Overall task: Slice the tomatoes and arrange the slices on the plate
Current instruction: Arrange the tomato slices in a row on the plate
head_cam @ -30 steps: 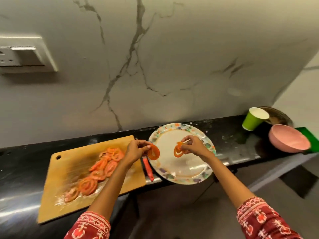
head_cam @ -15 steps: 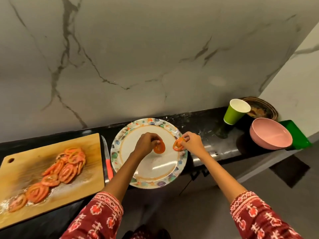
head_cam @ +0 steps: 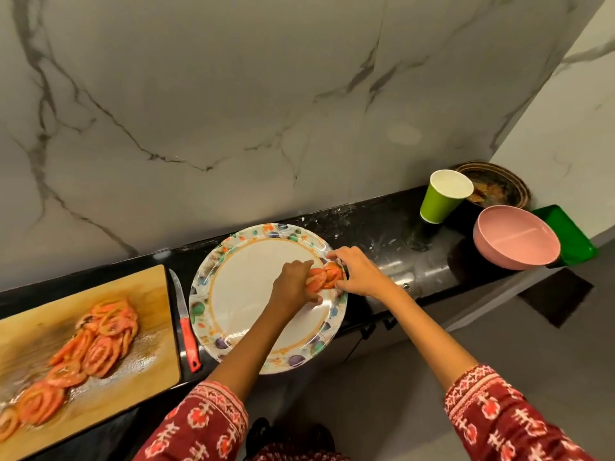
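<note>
A white plate [head_cam: 246, 294] with a coloured patterned rim lies on the black counter. At its right edge rest two tomato slices [head_cam: 324, 276], overlapping each other. My left hand [head_cam: 294, 287] has its fingers on the left slice. My right hand [head_cam: 357, 272] pinches the right slice against the rim. Several more tomato slices [head_cam: 96, 341] lie in a row on the wooden cutting board [head_cam: 40, 314] at the left. Between board and plate lies a knife [head_cam: 186, 324] with a red handle.
A green paper cup [head_cam: 441, 197], a pink bowl [head_cam: 515, 237], a green tray [head_cam: 565, 231] and a dark round dish [head_cam: 496, 188] stand at the counter's right end. A marble wall rises behind. The counter's front edge runs under the plate.
Both hands carried a slice each from above the plate's middle to its right edge and lowered them there. The view has shifted right, so the board sits further left.
</note>
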Motion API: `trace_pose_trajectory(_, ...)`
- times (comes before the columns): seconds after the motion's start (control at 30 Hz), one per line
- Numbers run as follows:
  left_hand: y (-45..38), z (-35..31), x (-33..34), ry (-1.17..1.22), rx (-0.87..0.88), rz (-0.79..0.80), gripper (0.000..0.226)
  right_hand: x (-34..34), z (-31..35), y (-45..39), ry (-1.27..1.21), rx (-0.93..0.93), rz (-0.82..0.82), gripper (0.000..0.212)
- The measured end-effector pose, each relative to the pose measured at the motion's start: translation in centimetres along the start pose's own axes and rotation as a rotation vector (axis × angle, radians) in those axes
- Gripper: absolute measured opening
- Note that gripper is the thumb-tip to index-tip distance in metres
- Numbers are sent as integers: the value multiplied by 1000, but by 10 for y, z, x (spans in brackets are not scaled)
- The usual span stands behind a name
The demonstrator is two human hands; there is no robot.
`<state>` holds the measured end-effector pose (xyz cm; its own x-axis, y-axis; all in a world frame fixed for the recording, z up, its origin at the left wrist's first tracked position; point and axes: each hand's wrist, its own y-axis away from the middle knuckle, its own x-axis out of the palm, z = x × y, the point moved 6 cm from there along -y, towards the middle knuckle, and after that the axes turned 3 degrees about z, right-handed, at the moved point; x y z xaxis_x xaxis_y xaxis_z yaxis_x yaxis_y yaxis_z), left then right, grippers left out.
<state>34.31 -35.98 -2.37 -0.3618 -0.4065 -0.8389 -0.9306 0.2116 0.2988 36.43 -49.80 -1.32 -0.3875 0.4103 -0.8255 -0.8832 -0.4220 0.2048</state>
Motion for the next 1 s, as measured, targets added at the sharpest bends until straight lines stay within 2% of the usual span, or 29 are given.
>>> trace_pose_trajectory(0.13,0,-8,0,44,30,-77,65,2,7,-5,73,-38,62,54)
trace_pose_trajectory(0.23,1,-6,-3,134,43,-105,62,-1,5,-5,82,-59,13,54)
trace_pose_trajectory(0.33,2,-10,-8,235,89,-146,60,-6,3,-4,27,-49,-61,57)
trace_pose_trajectory(0.47,1,-21,-7,263,95,-176,56,-8,-3,-3,-60,-45,-6,65)
trace_pose_trajectory(0.63,3,-17,-3,271,52,-239,47,-13,-14,-6,-97,-17,25,57)
trace_pose_trajectory(0.83,2,-5,-2,293,-34,-241,59,-14,-11,-14,-86,-47,80,58)
trace_pose_trajectory(1.0,4,-4,-2,343,-33,-258,58,-12,-13,-15,-90,-49,81,62)
